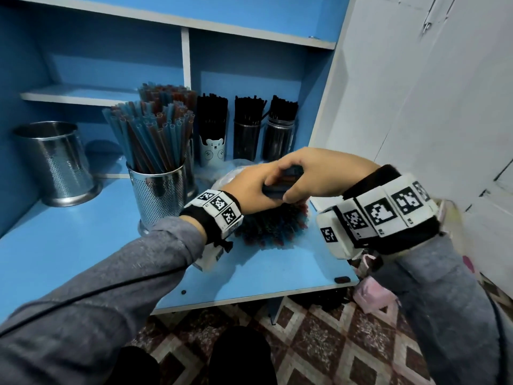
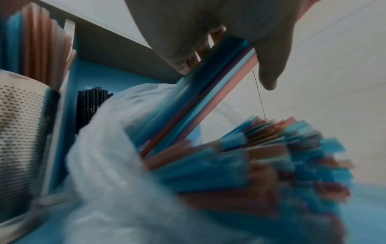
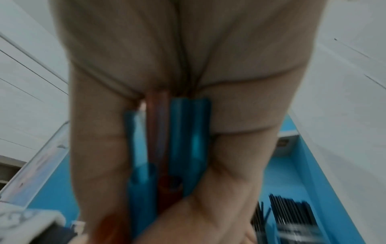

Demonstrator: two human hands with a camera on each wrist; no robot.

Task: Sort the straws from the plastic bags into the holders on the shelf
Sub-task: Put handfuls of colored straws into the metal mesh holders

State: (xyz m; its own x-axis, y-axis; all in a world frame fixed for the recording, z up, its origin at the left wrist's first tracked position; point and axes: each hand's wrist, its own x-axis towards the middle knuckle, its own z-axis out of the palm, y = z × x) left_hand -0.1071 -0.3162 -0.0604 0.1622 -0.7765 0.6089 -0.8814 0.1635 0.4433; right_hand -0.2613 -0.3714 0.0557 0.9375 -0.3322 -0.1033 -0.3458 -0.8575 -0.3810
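Both my hands gripped one small bunch of straws (image 2: 211,92), left hand (image 1: 249,187) and right hand (image 1: 313,173) touching; its long axis slanted down into the bag (image 2: 117,165) below, holder (image 1: 159,190) nearer my left.

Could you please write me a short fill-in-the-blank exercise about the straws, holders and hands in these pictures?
1. The right hand grips a small bunch of blue and ____ straws.
2. The perforated steel holder at far left holds ____ straws.
3. The bear-face cup holds ____ straws.
4. The loose pile of straws lies partly in a clear plastic ____.

Missing words: red; no; black; bag
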